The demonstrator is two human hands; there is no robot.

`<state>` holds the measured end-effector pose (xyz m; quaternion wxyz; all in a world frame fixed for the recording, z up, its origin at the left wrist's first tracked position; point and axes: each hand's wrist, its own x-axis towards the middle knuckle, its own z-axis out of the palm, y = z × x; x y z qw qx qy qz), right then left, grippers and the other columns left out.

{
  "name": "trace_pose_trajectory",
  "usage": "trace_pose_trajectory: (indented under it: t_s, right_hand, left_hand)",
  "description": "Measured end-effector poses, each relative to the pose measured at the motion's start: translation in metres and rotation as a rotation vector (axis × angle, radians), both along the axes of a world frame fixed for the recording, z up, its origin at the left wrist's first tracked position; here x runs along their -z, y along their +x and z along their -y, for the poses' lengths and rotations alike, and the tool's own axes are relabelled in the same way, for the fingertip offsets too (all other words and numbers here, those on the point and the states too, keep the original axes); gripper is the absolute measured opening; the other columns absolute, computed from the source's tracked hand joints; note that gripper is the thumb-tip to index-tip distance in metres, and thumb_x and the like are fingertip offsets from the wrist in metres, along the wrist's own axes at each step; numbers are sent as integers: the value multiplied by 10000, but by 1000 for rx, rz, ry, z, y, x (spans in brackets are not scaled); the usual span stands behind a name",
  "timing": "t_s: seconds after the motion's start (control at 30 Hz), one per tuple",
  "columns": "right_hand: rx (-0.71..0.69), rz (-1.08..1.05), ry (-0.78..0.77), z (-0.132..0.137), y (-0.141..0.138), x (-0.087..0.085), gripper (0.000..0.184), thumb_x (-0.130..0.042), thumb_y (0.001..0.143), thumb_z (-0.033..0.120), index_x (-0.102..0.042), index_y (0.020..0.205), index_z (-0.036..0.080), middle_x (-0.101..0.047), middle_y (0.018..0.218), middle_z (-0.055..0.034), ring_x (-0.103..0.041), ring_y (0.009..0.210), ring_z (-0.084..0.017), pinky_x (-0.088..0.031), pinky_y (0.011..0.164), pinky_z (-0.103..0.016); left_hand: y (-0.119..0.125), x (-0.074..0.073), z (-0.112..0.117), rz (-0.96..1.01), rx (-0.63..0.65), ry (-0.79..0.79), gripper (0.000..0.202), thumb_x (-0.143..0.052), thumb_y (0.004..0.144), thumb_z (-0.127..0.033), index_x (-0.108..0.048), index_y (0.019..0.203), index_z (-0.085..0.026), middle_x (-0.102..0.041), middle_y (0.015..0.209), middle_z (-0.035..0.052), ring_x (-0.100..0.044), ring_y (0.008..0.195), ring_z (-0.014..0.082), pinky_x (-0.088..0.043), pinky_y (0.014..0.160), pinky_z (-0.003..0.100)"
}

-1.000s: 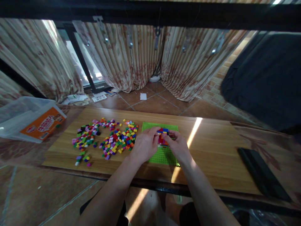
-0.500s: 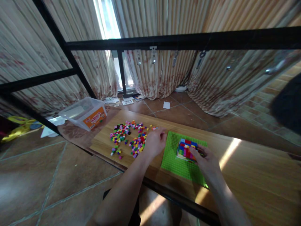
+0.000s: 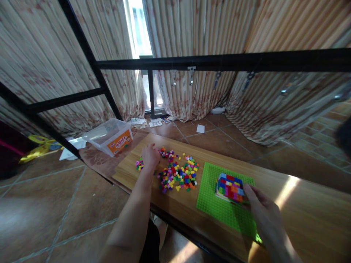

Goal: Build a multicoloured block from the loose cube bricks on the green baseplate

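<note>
My left hand [image 3: 150,156], grip unclear, has swung over bricks [image 3: 140,164] at eleven o'clock; my right hand [image 3: 265,209] grips the block [image 3: 229,187].

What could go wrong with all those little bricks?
Maybe two things. The left hand is right over some of the loose bricks, so it might scatter a few by accident. The right hand is at the side of the colorful brick build on the green baseplate, so a hard push could perhaps shift it or pop bricks off.
</note>
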<state>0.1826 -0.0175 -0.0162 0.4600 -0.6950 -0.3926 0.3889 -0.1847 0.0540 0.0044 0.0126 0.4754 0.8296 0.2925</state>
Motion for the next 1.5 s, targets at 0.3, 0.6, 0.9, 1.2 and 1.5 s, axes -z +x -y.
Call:
trace_pose_trajectory:
  t_s: [0.3, 0.6, 0.9, 1.2, 1.5]
  right_hand:
    - [21, -71, 49, -4, 10, 7, 534, -703, 697, 615, -702, 978, 162, -744, 944, -100, -704, 763, -228, -557, 567, -281]
    - [14, -72, 61, -1, 6, -1, 534, -717, 670, 607, -710, 970, 166, -739, 924, -92, -697, 760, -221, -560, 578, -281]
    - [115, 92, 223, -1, 0, -10, 465, -672, 725, 567, -708, 973, 176, -723, 933, -98, -659, 829, -246, -545, 723, -384]
    - [-111, 192, 607, 28, -66, -46, 164, -584, 888, 369, -686, 944, 254, -701, 936, -44, -656, 823, -201, -533, 753, -343]
    - [-358, 87, 595, 17, -91, -36, 143, -616, 872, 313, -702, 955, 235, -668, 847, -22, -622, 775, -152, -506, 724, -289]
  left_hand:
    - [0, 17, -12, -163, 214, -113, 387, -457, 871, -174, -617, 1222, -159, -665, 1221, 114, -575, 1157, 233, -373, 1036, 361]
    - [9, 10, -3, -173, 134, -164, 260, -467, 877, -231, -698, 987, -182, -711, 997, 127, -597, 1049, 292, -432, 898, 427]
    - [35, -23, 8, 977, 366, 143, 155, -631, 791, -283, -673, 869, -155, -691, 764, 24, -632, 690, 141, -491, 671, 258]
    - [97, -34, 48, 1618, 546, -96, 126, -712, 771, -216, -657, 850, -134, -683, 734, 7, -630, 604, 70, -496, 614, 186]
    - [126, -34, 62, 1684, 779, -297, 291, -813, 663, -282, -672, 858, -119, -691, 710, 20, -631, 596, 83, -502, 610, 196]
